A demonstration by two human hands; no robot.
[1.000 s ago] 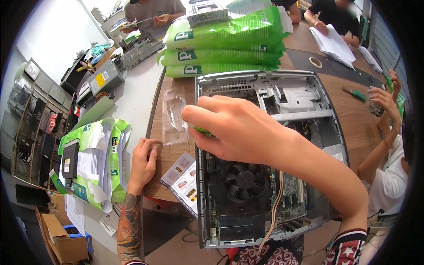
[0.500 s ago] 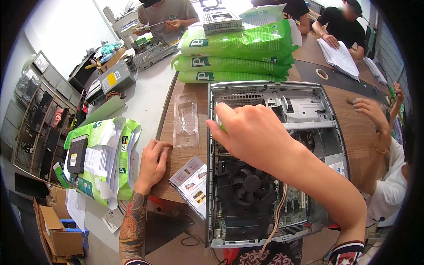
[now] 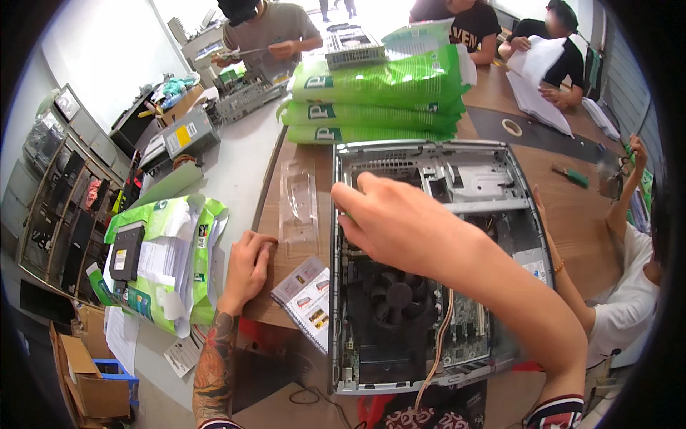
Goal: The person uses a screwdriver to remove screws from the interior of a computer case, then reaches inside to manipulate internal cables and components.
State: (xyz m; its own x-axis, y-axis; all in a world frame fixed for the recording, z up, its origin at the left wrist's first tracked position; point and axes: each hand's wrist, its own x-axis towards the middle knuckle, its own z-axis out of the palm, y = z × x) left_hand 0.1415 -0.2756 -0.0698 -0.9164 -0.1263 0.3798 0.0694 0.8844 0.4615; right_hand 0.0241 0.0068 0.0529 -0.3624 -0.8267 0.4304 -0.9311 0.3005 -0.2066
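The left hand [image 3: 246,268] lies flat, fingers together, on the brown wooden table [image 3: 572,214] beside a small spiral-bound printed booklet [image 3: 309,300]. The right hand [image 3: 400,222] reaches into the open grey metal computer case [image 3: 429,264] above its black round fan [image 3: 393,297], fingers curled; whether they pinch anything cannot be told. Stacked green plastic bags [image 3: 375,100] lie beyond.

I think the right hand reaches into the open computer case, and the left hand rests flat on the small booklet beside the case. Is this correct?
Not quite. The head view shows the left hand resting flat on the brown table, beside the small booklet, not on it. The rest stands: the right hand reaches into the open computer case.
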